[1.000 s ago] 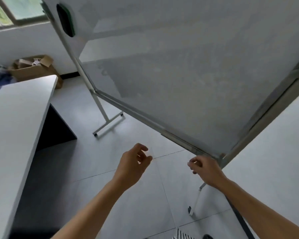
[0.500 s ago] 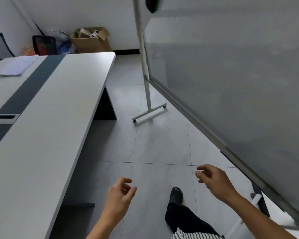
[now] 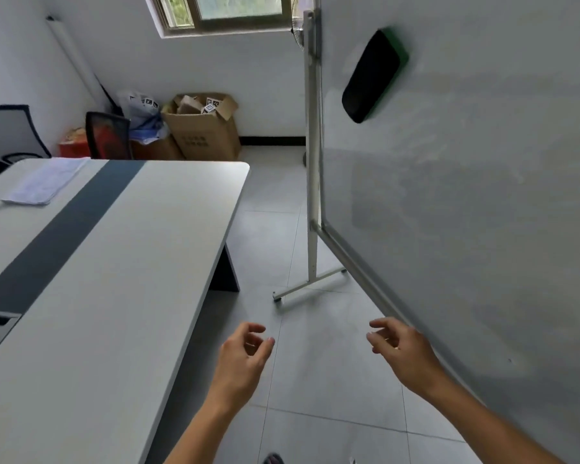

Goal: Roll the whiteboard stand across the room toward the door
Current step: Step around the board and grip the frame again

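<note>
Grey-white whiteboard stand (image 3: 466,202) filling the right side, its upright post and footed base (image 3: 310,286) standing on the tiled floor (image 3: 315,380) beyond the hands, a black-and-green eraser (image 3: 372,75) stuck high on the board face. Left hand (image 3: 241,356) and right hand (image 3: 402,349) both raised over the floor, each grip loose, fingers curled and empty, right hand near the board's lower rail without touching it. Long tabletop (image 3: 114,279) at left, cardboard box (image 3: 205,128) by the far wall.

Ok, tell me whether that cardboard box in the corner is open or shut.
Open: the cardboard box has its top flaps splayed outward, with smaller boxes showing inside.
</note>
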